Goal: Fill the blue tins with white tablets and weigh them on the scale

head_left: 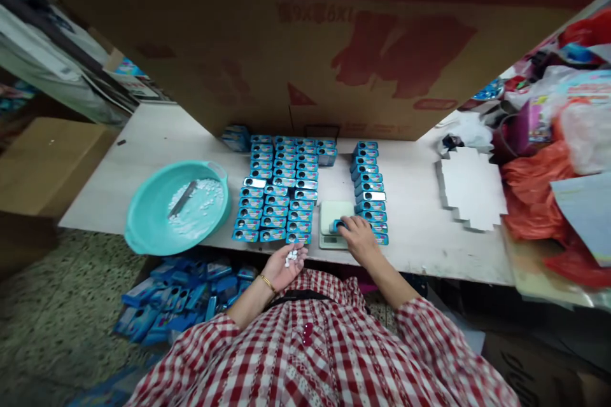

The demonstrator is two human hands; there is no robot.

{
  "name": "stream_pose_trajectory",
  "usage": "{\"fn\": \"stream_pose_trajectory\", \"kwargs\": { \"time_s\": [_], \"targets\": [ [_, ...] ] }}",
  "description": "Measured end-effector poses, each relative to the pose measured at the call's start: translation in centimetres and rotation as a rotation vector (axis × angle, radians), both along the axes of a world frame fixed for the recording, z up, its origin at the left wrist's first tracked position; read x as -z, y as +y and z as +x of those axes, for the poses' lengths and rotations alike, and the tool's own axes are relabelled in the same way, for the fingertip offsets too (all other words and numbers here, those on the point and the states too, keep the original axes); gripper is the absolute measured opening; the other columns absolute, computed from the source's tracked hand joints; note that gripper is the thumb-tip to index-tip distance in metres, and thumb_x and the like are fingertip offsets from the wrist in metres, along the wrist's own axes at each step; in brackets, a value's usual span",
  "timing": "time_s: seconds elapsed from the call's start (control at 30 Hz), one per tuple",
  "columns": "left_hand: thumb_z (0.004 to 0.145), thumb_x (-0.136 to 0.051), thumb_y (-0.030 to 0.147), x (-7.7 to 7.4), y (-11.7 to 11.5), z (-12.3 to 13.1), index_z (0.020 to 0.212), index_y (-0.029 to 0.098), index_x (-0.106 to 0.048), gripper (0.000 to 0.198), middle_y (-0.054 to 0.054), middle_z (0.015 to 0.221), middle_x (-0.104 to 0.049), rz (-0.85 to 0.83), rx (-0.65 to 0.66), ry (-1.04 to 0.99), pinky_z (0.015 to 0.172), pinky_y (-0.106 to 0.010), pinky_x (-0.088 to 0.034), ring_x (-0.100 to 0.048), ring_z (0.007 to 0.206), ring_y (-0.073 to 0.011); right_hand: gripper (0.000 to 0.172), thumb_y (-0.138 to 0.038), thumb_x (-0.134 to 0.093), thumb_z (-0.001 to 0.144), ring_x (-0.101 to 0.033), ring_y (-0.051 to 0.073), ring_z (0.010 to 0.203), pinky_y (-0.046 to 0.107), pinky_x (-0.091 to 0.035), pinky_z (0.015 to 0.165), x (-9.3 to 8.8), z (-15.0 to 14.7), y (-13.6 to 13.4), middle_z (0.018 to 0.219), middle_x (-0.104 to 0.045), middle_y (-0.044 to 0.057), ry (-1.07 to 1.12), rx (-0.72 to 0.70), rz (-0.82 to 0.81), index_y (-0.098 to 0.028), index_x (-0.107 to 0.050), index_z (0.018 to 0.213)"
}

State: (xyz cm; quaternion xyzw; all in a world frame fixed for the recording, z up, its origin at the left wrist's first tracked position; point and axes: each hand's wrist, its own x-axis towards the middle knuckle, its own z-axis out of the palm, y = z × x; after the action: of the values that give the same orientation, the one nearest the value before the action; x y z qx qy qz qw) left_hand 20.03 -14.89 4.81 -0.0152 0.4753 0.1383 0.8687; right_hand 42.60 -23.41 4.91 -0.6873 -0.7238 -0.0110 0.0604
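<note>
My left hand (282, 268) is turned palm up in front of the table edge, cupping several small white pellets (291, 258). My right hand (358, 238) has its fingers on a small blue tin (338, 226) over the white weighing scale (336, 208). Part of that tin is hidden under the fingers. Left of the scale stand columns of blue tins (275, 211), most with a dark round hole on top. Another column of blue tins (368, 179) runs along the scale's right side.
A turquoise basin (143, 229) at the left holds white pellets and a dark flat scoop-like piece. A large cardboard box (238, 44) walls off the back. Many blue tins (186, 296) lie below the table. White stacked cartons (470, 187) and red plastic bags (539, 184) sit at the right.
</note>
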Motion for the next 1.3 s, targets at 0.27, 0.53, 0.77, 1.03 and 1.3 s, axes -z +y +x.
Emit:
{"fn": "stream_pose_trajectory", "kwargs": {
  "time_s": [0.27,0.53,0.77,1.03,1.3],
  "targets": [
    [0.084,-0.043,0.02,0.1,-0.1,-1.0,0.085,0.008,-0.059,0.021,-0.012,0.082,-0.065,0.008,-0.025,-0.062,0.066,-0.025,-0.05,-0.063,0.072,-0.0141,0.023,-0.019,-0.044,0.084,-0.043,0.021,0.104,0.038,-0.035,0.089,2.1,-2.2,1.3,0.114,-0.054,0.008,0.176,0.021,0.11,-0.019,-0.056,0.104],
    [0.087,-0.037,0.033,1.5,-0.5,-0.1,0.096,0.009,-0.059,0.034,-0.009,0.079,-0.063,-0.072,-0.006,-0.104,0.068,-0.025,-0.047,-0.061,0.073,-0.0137,0.019,-0.016,-0.045,0.083,-0.049,0.019,0.087,0.032,-0.044,0.074,0.5,-12.3,1.8,0.093,-0.055,0.008,0.351,-0.228,-0.148,-0.015,-0.054,0.1],
    [0.084,-0.044,0.034,1.6,-0.7,-0.5,0.099,0.01,-0.058,0.032,-0.009,0.084,-0.062,-0.058,0.06,-0.101,0.071,-0.026,-0.046,-0.06,0.08,-0.0155,0.016,-0.015,-0.044,0.083,-0.046,0.018,0.085,0.031,-0.044,0.072,1.8,-11.8,1.3,0.091,-0.055,0.007,0.4,-0.296,-0.155,-0.014,-0.054,0.096],
    [0.085,-0.042,0.022,1.4,-0.7,-0.1,0.071,0.009,-0.054,0.023,-0.004,0.064,-0.058,-0.09,0.053,-0.031,0.062,-0.023,-0.048,-0.057,0.058,-0.01,0.019,-0.015,-0.046,0.082,-0.047,0.017,0.084,0.028,-0.045,0.068,2.1,-11.7,1.1,0.093,-0.056,0.006,0.465,-0.278,-0.146,-0.015,-0.056,0.098],
    [0.083,-0.046,0.021,1.7,-0.6,0.4,0.07,0.009,-0.055,0.02,-0.005,0.062,-0.06,-0.091,0.059,-0.077,0.063,-0.024,-0.048,-0.06,0.058,-0.0116,0.017,-0.019,-0.042,0.085,-0.05,0.016,0.086,0.029,-0.045,0.074,0.9,-9.2,0.8,0.091,-0.059,0.007,0.648,-0.233,0.012,-0.015,-0.056,0.095]
  ]
}}
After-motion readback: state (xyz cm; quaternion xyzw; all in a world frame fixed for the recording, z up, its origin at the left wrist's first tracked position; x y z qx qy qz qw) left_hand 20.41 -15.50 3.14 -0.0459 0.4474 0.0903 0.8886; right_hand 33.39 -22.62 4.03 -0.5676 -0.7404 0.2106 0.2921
